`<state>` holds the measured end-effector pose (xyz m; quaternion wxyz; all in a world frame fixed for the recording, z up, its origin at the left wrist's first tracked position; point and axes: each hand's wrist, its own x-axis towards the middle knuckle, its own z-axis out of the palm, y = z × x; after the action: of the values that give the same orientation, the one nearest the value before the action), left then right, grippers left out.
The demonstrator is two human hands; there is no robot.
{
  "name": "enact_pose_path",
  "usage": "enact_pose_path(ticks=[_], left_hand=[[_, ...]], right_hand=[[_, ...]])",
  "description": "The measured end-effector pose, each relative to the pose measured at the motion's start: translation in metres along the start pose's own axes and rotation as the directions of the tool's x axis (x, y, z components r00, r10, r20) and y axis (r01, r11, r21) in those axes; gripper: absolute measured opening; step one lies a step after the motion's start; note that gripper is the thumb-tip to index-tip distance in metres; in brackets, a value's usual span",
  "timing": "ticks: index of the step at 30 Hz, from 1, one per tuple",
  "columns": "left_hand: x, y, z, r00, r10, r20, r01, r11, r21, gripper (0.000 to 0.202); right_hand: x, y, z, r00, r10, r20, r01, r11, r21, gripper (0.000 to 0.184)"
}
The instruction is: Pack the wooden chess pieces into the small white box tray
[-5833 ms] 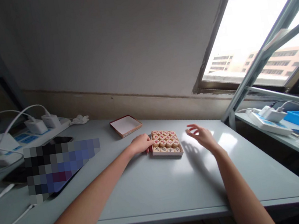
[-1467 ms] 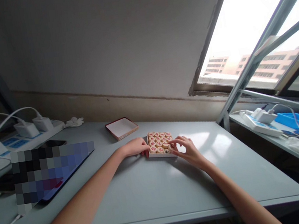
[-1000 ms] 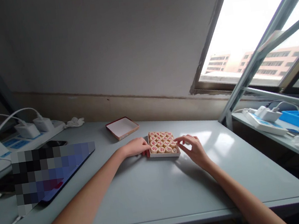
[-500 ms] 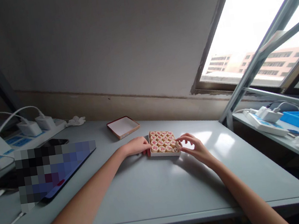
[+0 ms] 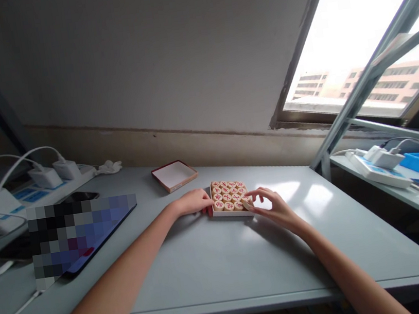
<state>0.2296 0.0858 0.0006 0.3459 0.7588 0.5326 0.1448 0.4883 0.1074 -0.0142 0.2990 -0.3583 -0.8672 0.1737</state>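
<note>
Head view: left hand grips a shallow white box, right hand pinches a tilted, round wooden disc.

The xiangqi pieces look like smooth wood to me, their box like matt cardboard. I see a smooth, glossy desktop.

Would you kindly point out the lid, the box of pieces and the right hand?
Lid (image 5: 175, 176): head view, on its pale inside.
Box (image 5: 233, 213): head view, on its front wall.
Right hand (image 5: 277, 210): head view, on the back of the hand.
</note>
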Motion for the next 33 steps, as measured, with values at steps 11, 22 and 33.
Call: enact_pose_path(ticks=[11,22,33], left_hand=[[0.001,-0.001,0.000,1.000,-0.010,0.003,0.010,1.000,0.013,0.033],[0.001,0.000,0.000,1.000,-0.017,0.001,0.017,1.000,-0.006,0.032],[0.001,-0.003,0.001,1.000,-0.013,-0.018,0.013,1.000,0.011,0.034]], right_hand=[[-0.001,0.005,0.002,1.000,-0.023,0.016,0.022,0.999,0.026,0.026],[0.000,0.011,0.001,0.999,0.031,-0.042,-0.040,0.974,-0.225,0.027],[-0.001,0.007,0.002,1.000,-0.013,-0.013,0.009,0.973,-0.231,0.024]])
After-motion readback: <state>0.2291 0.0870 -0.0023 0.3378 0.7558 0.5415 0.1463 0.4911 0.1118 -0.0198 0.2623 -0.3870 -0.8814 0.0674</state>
